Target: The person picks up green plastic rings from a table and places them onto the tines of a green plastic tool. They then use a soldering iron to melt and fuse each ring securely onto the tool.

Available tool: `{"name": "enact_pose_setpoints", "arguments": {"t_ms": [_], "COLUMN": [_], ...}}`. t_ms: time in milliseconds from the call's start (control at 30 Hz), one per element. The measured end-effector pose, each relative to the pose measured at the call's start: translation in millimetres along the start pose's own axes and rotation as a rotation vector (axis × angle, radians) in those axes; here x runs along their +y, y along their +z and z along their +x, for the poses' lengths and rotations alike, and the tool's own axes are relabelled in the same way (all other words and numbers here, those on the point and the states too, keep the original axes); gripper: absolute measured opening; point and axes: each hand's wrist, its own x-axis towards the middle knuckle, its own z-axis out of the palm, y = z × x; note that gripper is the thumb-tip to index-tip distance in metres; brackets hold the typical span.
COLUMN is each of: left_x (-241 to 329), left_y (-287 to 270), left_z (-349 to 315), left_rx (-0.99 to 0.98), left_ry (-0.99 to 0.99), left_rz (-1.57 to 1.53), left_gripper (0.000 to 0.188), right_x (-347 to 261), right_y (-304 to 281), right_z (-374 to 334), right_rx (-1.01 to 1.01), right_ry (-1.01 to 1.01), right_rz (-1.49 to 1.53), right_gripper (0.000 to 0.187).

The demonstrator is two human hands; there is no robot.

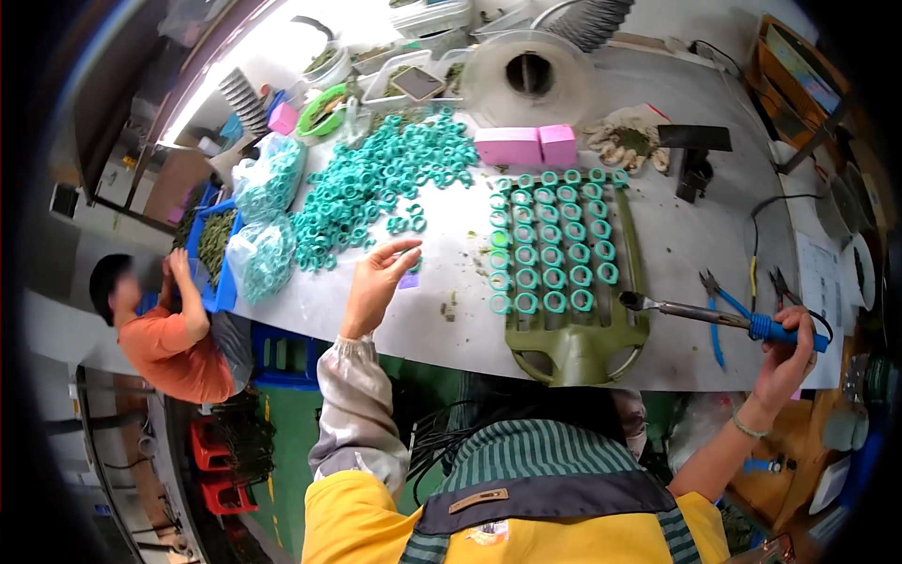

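Observation:
My right hand [787, 355] grips a soldering iron [700, 311] by its blue handle, its metal tip pointing left beside the right rail of an olive-green slotted plastic frame [575, 352]. Rows of teal rings [554, 301] sit across this frame, with one column along its left edge. My left hand [376, 282] is raised over the table left of the frame, its fingers drawn together. A bit of teal shows just below the fingertips, next to a small purple piece [409, 281]; whether the fingers hold it is unclear. A big heap of loose teal rings [390, 174] lies beyond that hand.
Pink blocks [507, 147], a work glove [631, 136] and a black stand [693, 155] line the far side. Blue-handled pliers [718, 315] lie at right. Bags of teal rings [263, 258] and a blue bin [222, 293] are at left, near a person in orange [174, 352].

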Motion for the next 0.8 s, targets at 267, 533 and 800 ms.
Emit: {"name": "enact_pose_setpoints", "arguments": {"t_ms": [267, 533, 800], "left_x": [66.2, 53.6, 52.3], "left_y": [128.8, 195.1, 189.3], "left_z": [-47.8, -39.3, -37.8], "left_rx": [-0.413, -0.387, -0.402], "left_ry": [0.497, 0.790, 0.802], "left_rz": [0.079, 0.355, 0.390], "left_gripper": [0.031, 0.032, 0.032], "right_x": [-2.2, 9.6, 2.3], "right_y": [7.8, 20.1, 21.3], "right_z": [-6.1, -13.3, -7.8], "right_rx": [-0.077, -0.117, -0.104], "right_ry": [0.004, 0.065, 0.025], "right_rz": [0.077, 0.138, 0.148], "right_gripper": [0.027, 0.026, 0.026]}}
